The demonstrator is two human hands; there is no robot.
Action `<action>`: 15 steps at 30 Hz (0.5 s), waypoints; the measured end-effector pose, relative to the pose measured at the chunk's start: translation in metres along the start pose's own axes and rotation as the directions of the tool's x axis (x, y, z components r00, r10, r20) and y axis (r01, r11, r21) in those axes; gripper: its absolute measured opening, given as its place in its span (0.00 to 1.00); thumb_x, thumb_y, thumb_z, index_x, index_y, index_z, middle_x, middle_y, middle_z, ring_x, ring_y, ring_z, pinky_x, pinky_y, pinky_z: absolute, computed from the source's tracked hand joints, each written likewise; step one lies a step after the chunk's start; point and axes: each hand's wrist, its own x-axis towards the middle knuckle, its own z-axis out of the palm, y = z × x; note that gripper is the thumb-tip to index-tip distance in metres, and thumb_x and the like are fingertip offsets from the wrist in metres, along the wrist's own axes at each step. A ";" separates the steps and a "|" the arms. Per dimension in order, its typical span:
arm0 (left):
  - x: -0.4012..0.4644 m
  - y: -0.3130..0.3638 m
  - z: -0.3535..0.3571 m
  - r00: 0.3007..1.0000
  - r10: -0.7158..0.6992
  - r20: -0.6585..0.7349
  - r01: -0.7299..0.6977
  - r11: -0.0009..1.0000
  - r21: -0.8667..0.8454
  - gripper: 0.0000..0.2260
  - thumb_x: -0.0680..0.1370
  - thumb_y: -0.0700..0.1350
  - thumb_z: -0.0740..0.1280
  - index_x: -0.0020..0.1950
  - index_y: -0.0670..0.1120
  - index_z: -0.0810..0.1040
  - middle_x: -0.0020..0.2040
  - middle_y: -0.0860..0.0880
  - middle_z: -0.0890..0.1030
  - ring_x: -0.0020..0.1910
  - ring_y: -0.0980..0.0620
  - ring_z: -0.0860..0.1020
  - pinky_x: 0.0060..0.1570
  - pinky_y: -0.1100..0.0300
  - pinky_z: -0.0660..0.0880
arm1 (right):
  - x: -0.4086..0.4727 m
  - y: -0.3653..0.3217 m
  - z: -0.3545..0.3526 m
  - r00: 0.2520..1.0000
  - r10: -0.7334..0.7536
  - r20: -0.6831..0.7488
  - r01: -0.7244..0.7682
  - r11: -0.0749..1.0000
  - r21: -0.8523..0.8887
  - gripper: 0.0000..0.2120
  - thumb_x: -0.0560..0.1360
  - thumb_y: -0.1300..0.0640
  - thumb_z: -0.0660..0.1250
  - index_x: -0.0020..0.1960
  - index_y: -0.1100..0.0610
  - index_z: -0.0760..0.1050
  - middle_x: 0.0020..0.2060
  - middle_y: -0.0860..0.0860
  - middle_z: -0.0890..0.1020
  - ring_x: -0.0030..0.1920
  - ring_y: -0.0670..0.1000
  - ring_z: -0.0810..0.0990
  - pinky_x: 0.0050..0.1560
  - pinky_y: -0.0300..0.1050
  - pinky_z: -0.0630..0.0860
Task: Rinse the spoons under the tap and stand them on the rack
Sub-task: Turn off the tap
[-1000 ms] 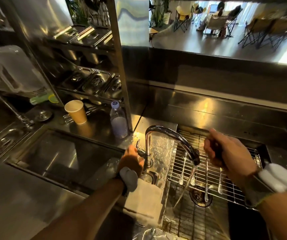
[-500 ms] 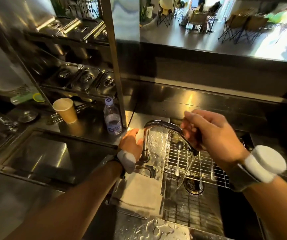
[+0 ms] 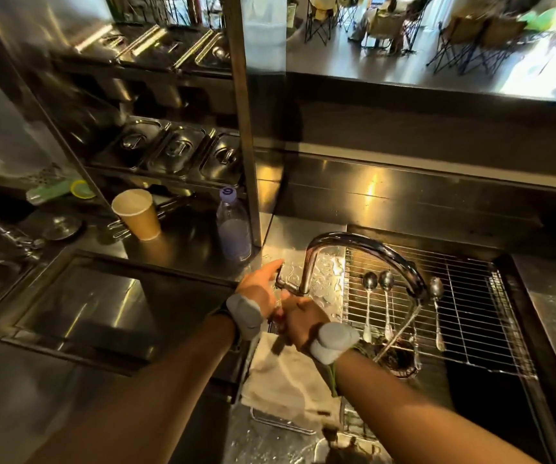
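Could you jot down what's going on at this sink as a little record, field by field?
place: steel sink with wire rack over it
tap: water running
spoons: three lying on the rack, bowls away from the person
left hand: at the tap lever
right hand: beside the left, near the tap base; what it holds cannot be told
cloth: folded, left of the sink
counter items: paper cup, water bottle

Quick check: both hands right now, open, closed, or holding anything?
Left hand: on the tap lever, fingers around it.
Right hand: beside the left at the tap base; grip cannot be told.
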 end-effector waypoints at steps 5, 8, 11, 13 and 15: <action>-0.006 -0.004 -0.007 1.000 0.021 -0.017 -0.021 1.000 -0.002 0.26 0.71 0.25 0.53 0.65 0.43 0.73 0.65 0.40 0.74 0.64 0.41 0.73 0.58 0.56 0.70 | 0.004 0.015 -0.003 0.995 0.068 -0.078 -0.068 0.998 -0.007 0.32 0.80 0.41 0.44 0.35 0.56 0.79 0.38 0.59 0.84 0.31 0.51 0.74 0.37 0.43 0.70; -0.013 -0.008 -0.011 0.999 0.052 -0.013 -0.052 0.998 0.033 0.25 0.69 0.25 0.53 0.58 0.44 0.76 0.60 0.40 0.78 0.61 0.45 0.75 0.57 0.57 0.70 | 0.004 0.021 -0.005 0.990 0.120 -0.076 -0.117 0.992 0.044 0.32 0.79 0.39 0.44 0.32 0.55 0.76 0.29 0.52 0.80 0.23 0.47 0.73 0.26 0.36 0.67; -0.021 -0.008 -0.013 0.996 0.080 -0.036 -0.078 0.996 0.039 0.23 0.70 0.27 0.54 0.56 0.46 0.77 0.57 0.44 0.79 0.58 0.50 0.76 0.58 0.59 0.70 | 0.002 0.020 -0.006 0.990 0.132 -0.053 -0.128 0.990 0.065 0.31 0.79 0.39 0.45 0.34 0.56 0.76 0.28 0.51 0.78 0.22 0.46 0.72 0.21 0.34 0.66; -0.020 -0.005 -0.013 0.994 0.089 -0.065 -0.086 0.995 0.047 0.20 0.72 0.29 0.57 0.56 0.48 0.77 0.56 0.45 0.80 0.57 0.51 0.77 0.59 0.58 0.72 | 0.000 0.019 -0.009 0.989 0.137 -0.049 -0.131 0.987 0.095 0.31 0.79 0.39 0.45 0.34 0.57 0.76 0.28 0.51 0.77 0.22 0.47 0.71 0.18 0.33 0.65; -0.024 -0.002 -0.012 0.995 0.074 -0.065 -0.069 0.995 0.076 0.17 0.75 0.34 0.59 0.58 0.50 0.76 0.58 0.46 0.79 0.57 0.51 0.76 0.57 0.59 0.73 | -0.003 0.023 -0.011 0.992 0.119 -0.042 -0.113 0.986 0.124 0.31 0.79 0.38 0.46 0.34 0.58 0.76 0.27 0.51 0.77 0.22 0.48 0.71 0.18 0.34 0.64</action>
